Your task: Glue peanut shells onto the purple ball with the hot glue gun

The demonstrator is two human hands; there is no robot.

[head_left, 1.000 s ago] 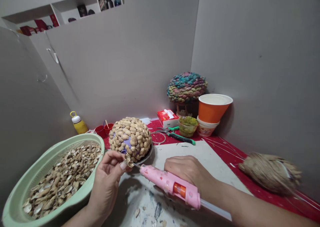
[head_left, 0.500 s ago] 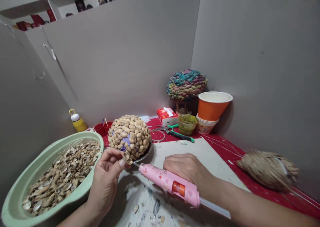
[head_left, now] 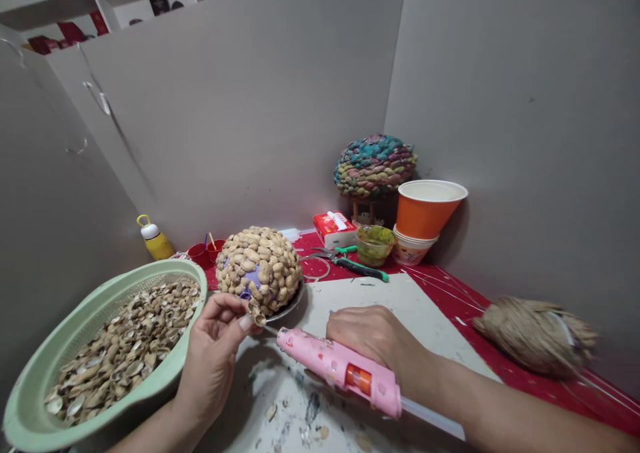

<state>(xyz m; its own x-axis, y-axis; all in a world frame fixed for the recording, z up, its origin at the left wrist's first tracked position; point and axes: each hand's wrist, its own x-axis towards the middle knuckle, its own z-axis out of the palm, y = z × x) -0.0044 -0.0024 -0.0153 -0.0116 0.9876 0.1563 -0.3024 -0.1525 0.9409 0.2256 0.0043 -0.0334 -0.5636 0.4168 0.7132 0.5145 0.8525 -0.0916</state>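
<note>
My left hand [head_left: 220, 346] pinches a peanut shell half [head_left: 257, 315] between thumb and fingertips, its hollow side facing right. My right hand [head_left: 373, 333] is wrapped around a pink glue gun [head_left: 330, 363], whose metal nozzle points left and reaches the shell's edge. A clear glue stick [head_left: 433, 418] sticks out of the gun's back end. Just behind the shell, a dome covered in peanut shells [head_left: 260, 260] rests on a metal dish [head_left: 290, 312]. Purple patches of the dome show between the shells. To the left, a green basket [head_left: 193, 320] holds many loose shells.
At the back stand a multicoloured dome on legs [head_left: 375, 166], an orange paper bucket [head_left: 425, 216], a bowl of green stuff [head_left: 375, 246] and a tissue pack [head_left: 334, 230]. Pliers [head_left: 360, 268] lie before them. A twine bundle [head_left: 535, 336] is at right, a yellow bottle [head_left: 156, 241] at left.
Both hands, the shell and the glue gun hold nearly the same places. The whole view has shifted very slightly.
</note>
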